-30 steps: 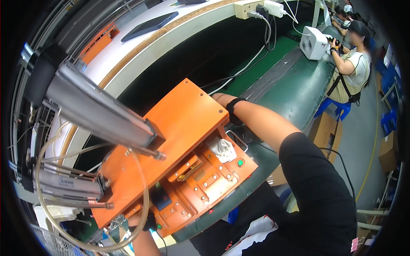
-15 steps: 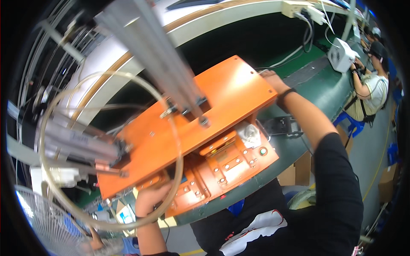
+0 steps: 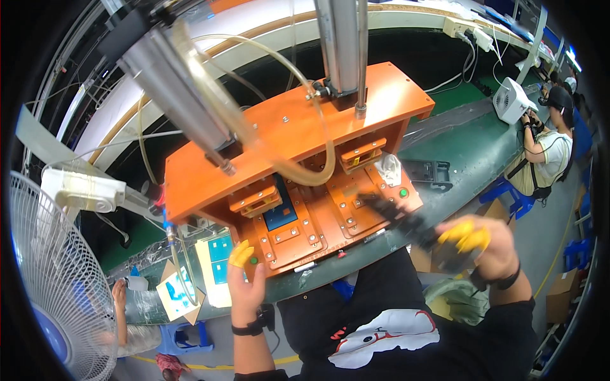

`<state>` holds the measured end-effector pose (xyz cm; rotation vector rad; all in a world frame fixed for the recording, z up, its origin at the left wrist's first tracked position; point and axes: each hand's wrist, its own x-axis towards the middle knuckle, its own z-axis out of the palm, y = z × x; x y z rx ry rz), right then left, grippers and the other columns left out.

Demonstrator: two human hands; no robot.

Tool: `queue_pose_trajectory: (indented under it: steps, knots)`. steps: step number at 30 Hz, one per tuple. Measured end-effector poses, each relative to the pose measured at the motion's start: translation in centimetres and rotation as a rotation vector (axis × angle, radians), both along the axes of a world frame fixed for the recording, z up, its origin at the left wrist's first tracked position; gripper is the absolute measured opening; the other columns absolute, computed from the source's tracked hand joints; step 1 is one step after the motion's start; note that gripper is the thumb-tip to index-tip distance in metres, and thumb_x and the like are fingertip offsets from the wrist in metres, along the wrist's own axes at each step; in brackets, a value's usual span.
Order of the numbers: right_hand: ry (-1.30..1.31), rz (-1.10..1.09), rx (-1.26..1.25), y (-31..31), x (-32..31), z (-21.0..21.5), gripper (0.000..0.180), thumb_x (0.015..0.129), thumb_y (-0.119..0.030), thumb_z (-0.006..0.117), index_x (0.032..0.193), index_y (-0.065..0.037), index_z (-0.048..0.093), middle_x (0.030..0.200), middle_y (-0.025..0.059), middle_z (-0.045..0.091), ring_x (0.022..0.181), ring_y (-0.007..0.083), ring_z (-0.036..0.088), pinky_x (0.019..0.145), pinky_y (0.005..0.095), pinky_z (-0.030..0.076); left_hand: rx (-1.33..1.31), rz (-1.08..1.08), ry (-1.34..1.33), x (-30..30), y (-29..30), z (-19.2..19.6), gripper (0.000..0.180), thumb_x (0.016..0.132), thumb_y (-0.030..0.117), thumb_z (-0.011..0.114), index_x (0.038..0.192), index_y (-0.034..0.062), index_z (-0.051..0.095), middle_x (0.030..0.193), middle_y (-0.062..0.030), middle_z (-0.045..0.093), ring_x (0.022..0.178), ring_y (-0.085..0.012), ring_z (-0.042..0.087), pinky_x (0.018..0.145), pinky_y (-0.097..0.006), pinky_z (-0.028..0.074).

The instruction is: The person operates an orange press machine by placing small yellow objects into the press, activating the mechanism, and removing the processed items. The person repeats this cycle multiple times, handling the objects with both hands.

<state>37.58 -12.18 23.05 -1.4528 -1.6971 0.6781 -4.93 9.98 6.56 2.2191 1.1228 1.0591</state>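
- At the bench's near edge, an orange press fixture (image 3: 298,184) is standing with two pneumatic cylinders (image 3: 340,44) rising above its top plate.
- At about seven o'clock of the fixture, the left hand (image 3: 246,282) is reaching up, its yellow-capped fingertip (image 3: 241,254) resting just beside the small green button (image 3: 253,260); fingers loosely curled, holding nothing.
- At four o'clock, the right hand (image 3: 480,251) is gripping a dark, blurred part (image 3: 406,219) that is pointing toward the right nest.
- Judging from this, the part wants seating flat before any button is pressed, with fingers staying clear of the clamps.
- At two o'clock, another person (image 3: 546,149) is working at a white box (image 3: 511,101).
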Motion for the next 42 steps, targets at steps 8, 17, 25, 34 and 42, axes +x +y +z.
queue_pose_trajectory:
  steps: [8, 17, 25, 34, 42]
  knots:
    - [-0.534, 0.556, 0.525, 10.5, -13.5, -4.8, 0.022, 0.086, -0.013, 0.069, 0.106, -0.005, 0.067, 0.105, 0.0164, 0.068, 0.124, 0.0398, 0.065, 0.103, 0.0504, 0.052, 0.014, 0.052, -0.083, -2.2, -3.5, -2.2, 0.041, 0.090, 0.009, 0.069, 0.129, -0.0011, 0.066, 0.141, -0.0207, 0.060, 0.140, -0.0421, 0.049, 0.119, -0.050, 0.037]
    - [-0.548, 0.450, 0.506, 16.4, -18.6, -7.7, 0.016, 0.089, -0.025, 0.075, 0.094, -0.011, 0.068, 0.098, 0.0097, 0.066, 0.115, 0.0349, 0.067, 0.091, 0.0441, 0.052, -0.012, 0.120, -0.089, -5.7, -6.4, -4.4, 0.040, 0.100, 0.025, 0.062, 0.129, -0.0015, 0.065, 0.142, -0.0198, 0.061, 0.142, -0.0406, 0.047, 0.120, -0.050, 0.034]
    - [-0.680, 0.394, 0.668, 15.3, -17.0, -9.7, 0.019, 0.081, -0.021, 0.073, 0.090, -0.006, 0.065, 0.099, 0.0132, 0.066, 0.124, 0.0414, 0.063, 0.105, 0.0506, 0.049, -0.033, 0.099, -0.166, -5.4, -6.4, -6.1, 0.038, 0.099, 0.022, 0.060, 0.129, -0.0025, 0.065, 0.141, -0.0204, 0.061, 0.143, -0.0414, 0.046, 0.121, -0.052, 0.033]
    - [-0.528, 0.242, 0.593, 20.0, -17.0, -12.5, 0.029, 0.085, -0.030, 0.076, 0.100, -0.007, 0.068, 0.105, 0.0137, 0.065, 0.105, 0.0344, 0.065, 0.095, 0.0468, 0.048, -0.038, 0.104, -0.199, -4.9, -6.1, -6.7, 0.039, 0.105, 0.023, 0.056, 0.129, -0.0061, 0.063, 0.140, -0.0228, 0.060, 0.142, -0.0417, 0.046, 0.121, -0.051, 0.031]
    - [-0.553, 0.350, 0.321, 20.1, -16.7, -9.8, 0.046, 0.083, -0.034, 0.081, 0.111, -0.003, 0.062, 0.099, 0.0167, 0.068, 0.099, 0.0376, 0.069, 0.089, 0.0469, 0.053, 0.017, 0.097, -0.212, -4.8, -5.9, -5.7, 0.031, 0.098, 0.014, 0.061, 0.125, -0.0023, 0.066, 0.135, -0.0210, 0.063, 0.133, -0.0398, 0.053, 0.116, -0.049, 0.038]
